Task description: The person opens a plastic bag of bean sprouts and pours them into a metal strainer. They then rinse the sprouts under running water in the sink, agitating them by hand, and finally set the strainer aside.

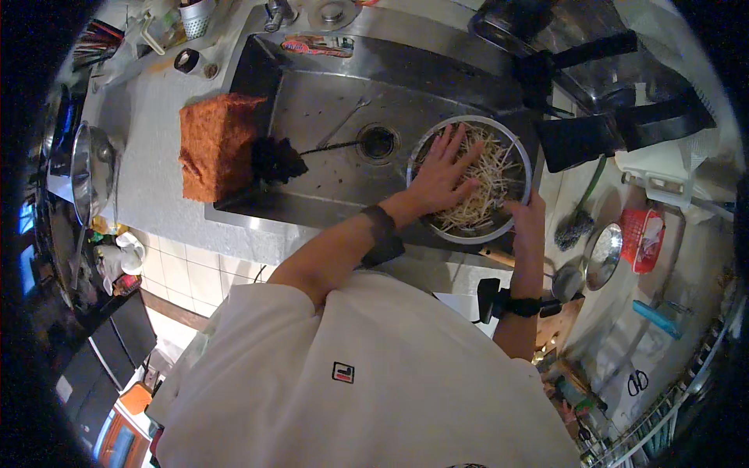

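A round bowl point(470, 238) with a pale rim stands at the right end of the stainless steel sink point(327, 111). It holds a heap of thin, pale strips point(494, 169) that look like shredded food or sprouts. My left hand point(447, 169) lies flat on the heap with its fingers spread, gripping nothing. At the bowl's right rim is my right hand point(528, 213), its thumb over the edge and its fingers on the outside, mostly hidden.
An orange cloth point(219, 149) drapes over the sink's left edge, beside a dark clump point(279, 161). A utensil point(345, 121) lies near the drain point(378, 143). Rightward are a ladle point(566, 283), a metal bowl point(604, 256) and a red basket point(642, 240).
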The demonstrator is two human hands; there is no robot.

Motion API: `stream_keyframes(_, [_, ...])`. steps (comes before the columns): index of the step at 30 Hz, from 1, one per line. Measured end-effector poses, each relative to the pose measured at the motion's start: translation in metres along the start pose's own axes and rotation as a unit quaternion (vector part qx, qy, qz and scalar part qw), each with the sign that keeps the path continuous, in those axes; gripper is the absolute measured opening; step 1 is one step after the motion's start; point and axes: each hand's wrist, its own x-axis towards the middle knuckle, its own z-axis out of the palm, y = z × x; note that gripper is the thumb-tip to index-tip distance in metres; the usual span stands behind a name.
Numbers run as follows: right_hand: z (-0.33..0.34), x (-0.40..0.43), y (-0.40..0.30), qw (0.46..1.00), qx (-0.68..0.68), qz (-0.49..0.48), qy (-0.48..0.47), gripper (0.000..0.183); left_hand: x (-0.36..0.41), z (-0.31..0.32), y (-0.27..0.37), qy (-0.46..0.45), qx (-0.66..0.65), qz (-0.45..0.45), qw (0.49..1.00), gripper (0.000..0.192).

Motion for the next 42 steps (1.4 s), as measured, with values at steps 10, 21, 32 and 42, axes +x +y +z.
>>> stream_keyframes(10, [-0.001, 0.004, 0.000, 0.997, -0.073, -0.031, 0.006, 0.031, 0.000, 0.001, 0.000, 0.014, -0.035, -0.017, 0.999, 0.058])
stream_keyframes(21, [0.002, 0.008, -0.014, 0.987, -0.151, -0.059, 0.000, 0.034, 0.000, 0.005, -0.001, 0.039, -0.082, -0.025, 0.996, 0.056])
stream_keyframes(32, [0.006, 0.007, -0.026, 0.967, -0.250, -0.048, 0.012, 0.034, -0.003, 0.013, -0.003, 0.044, -0.127, -0.043, 0.990, 0.056])
stream_keyframes(42, [0.003, 0.013, -0.019, 0.956, -0.286, -0.067, 0.018, 0.032, -0.004, 0.016, -0.002, 0.047, -0.143, -0.055, 0.987, 0.056])
